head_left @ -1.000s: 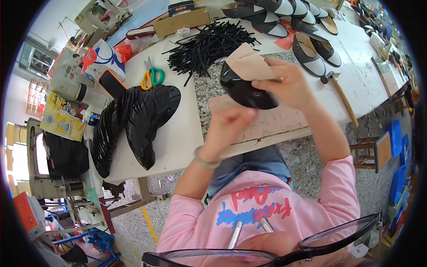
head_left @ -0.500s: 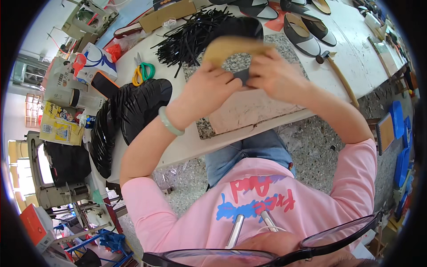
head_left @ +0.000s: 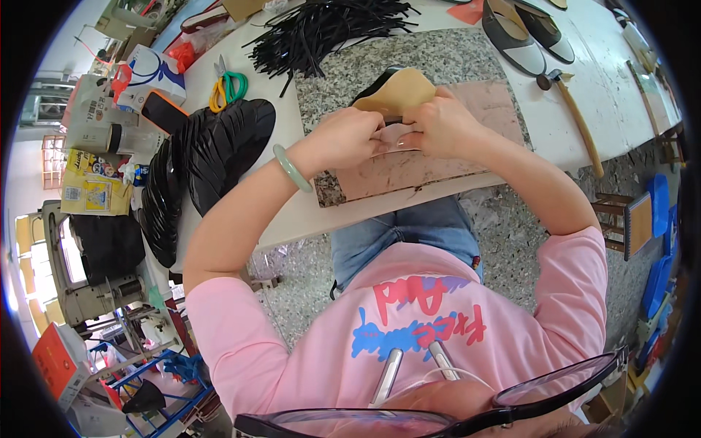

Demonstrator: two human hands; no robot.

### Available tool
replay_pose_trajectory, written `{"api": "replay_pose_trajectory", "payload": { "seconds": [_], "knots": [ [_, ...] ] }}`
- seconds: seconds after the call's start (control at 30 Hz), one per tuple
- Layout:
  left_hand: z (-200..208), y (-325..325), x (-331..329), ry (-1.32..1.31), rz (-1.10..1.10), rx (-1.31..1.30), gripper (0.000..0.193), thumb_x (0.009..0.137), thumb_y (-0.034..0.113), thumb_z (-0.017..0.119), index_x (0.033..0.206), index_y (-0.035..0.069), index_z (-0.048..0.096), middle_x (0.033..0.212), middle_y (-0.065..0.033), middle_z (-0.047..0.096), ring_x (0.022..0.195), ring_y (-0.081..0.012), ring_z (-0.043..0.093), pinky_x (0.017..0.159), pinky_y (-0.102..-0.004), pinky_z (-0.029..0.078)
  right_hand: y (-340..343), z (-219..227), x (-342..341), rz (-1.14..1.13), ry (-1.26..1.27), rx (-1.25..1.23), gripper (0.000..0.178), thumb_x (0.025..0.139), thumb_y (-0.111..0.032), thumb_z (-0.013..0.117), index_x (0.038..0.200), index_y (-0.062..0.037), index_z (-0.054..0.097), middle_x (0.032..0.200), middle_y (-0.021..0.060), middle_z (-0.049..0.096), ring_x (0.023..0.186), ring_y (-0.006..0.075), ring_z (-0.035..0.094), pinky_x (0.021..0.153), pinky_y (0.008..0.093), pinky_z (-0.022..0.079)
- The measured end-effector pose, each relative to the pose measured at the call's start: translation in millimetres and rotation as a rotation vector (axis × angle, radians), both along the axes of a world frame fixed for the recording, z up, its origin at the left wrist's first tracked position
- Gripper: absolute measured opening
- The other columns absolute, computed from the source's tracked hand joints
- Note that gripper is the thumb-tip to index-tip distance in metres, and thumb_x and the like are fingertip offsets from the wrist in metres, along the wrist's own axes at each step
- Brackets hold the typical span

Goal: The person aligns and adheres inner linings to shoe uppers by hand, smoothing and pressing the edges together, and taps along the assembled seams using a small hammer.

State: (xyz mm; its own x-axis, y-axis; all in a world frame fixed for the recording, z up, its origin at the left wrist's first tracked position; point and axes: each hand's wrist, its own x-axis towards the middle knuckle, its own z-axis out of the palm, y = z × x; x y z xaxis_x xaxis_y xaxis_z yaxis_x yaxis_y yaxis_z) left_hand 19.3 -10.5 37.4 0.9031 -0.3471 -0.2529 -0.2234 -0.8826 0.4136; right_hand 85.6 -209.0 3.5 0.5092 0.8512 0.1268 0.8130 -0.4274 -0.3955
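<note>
both hands meet over the near middle of the table and pinch the same thing: a shoe piece [head_left: 394, 93] with a tan insole face up and a black edge showing at its far side. the left hand [head_left: 350, 139] is closed on its near left part, fingers curled under, a pale green bangle [head_left: 292, 168] on the wrist. the right hand [head_left: 442, 124] is closed on its near right part, thumb on top. the piece is held just above a pinkish sheet [head_left: 438, 164] that lies on a speckled grey stone slab [head_left: 380, 62], whose near edge almost reaches the table's front edge.

beyond the slab, toward the far edge, a loose heap of black straps [head_left: 328, 25] spreads out. left of the slab lies a fanned stack of black soles [head_left: 226, 146], running down toward the table's left edge. behind it are scissors with yellow and green handles [head_left: 228, 87], and a white box with blue and red print [head_left: 150, 73] near the far left corner, a black flat phone-like thing [head_left: 162, 111] just in front of it. off the left edge stands a yellow printed package [head_left: 91, 193].

to the right of the slab a hammer with a wooden handle [head_left: 577, 124] lies pointing toward the front edge, and past it, at the far right, are finished sandals with black and white soles [head_left: 522, 33]. the white table [head_left: 307, 212] itself shows bare at its front edge.
</note>
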Motion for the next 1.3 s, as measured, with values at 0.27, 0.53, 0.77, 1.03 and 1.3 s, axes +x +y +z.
{"api": "replay_pose_trajectory", "payload": {
  "seconds": [0.27, 0.53, 0.77, 1.03, 1.3],
  "knots": [
    [-0.1, -5.4, 0.5, 0.028, 0.006, 0.089, 0.03, 0.079, 0.027, 0.069, 0.088, 0.0, 0.06, 0.082, -0.0204, 0.065, 0.082, -0.0385, 0.063, 0.071, -0.0463, 0.048, 5.9, 2.3, 0.1, 0.026, -0.065, -0.108, 0.024, 0.072, -0.032, 0.075, 0.072, -0.0097, 0.065, 0.063, 0.0076, 0.064, 0.07, 0.0253, 0.065, 0.082, 0.0382, 0.041],
    [-1.6, -7.7, 2.0, 0.003, -0.033, 0.185, 0.029, 0.077, 0.027, 0.071, 0.083, 0.001, 0.06, 0.078, -0.0163, 0.067, 0.077, -0.0349, 0.065, 0.068, -0.0446, 0.051, 10.7, 9.6, -18.5, 0.039, -0.397, -0.085, 0.01, 0.074, -0.017, 0.063, 0.082, -0.0118, 0.065, 0.094, 0.0058, 0.064, 0.1, 0.0226, 0.057, 0.094, 0.0427, 0.032],
    [13.1, -18.6, -3.3, -0.042, -0.009, 0.317, 0.015, 0.073, 0.019, 0.07, 0.081, 0.007, 0.07, 0.078, -0.0193, 0.067, 0.077, -0.0332, 0.067, 0.065, -0.0424, 0.053, -13.8, -12.0, -13.7, 0.311, -0.598, 0.199, 0.015, 0.072, -0.018, 0.064, 0.088, -0.0193, 0.065, 0.117, -0.0059, 0.054, 0.124, 0.0193, 0.041, 0.104, 0.0507, 0.022],
    [36.1, 11.3, -12.6, 0.413, 0.347, -0.991, 0.028, 0.083, 0.026, 0.071, 0.09, -0.001, 0.069, 0.087, -0.0024, 0.066, 0.074, -0.01, 0.058, 0.068, -0.027, 0.047, -26.4, 54.5, -1.9, 0.27, -0.217, 0.524, 0.026, 0.06, -0.01, 0.075, 0.085, -0.0131, 0.067, 0.099, -0.0044, 0.059, 0.111, 0.0205, 0.052, 0.105, 0.0478, 0.023],
    [74.8, -10.7, -44.2, 0.372, 0.275, -1.457, 0.027, 0.079, 0.0, 0.071, 0.104, -0.002, 0.065, 0.094, -0.005, 0.069, 0.085, -0.0095, 0.063, 0.077, -0.0244, 0.049, -41.9, 82.1, -1.4, 0.322, 0.76, 0.834, 0.02, 0.074, 0.001, 0.074, 0.093, -0.0013, 0.07, 0.094, 0.0062, 0.065, 0.084, 0.0219, 0.059, 0.082, 0.0322, 0.043]
  ]
}}
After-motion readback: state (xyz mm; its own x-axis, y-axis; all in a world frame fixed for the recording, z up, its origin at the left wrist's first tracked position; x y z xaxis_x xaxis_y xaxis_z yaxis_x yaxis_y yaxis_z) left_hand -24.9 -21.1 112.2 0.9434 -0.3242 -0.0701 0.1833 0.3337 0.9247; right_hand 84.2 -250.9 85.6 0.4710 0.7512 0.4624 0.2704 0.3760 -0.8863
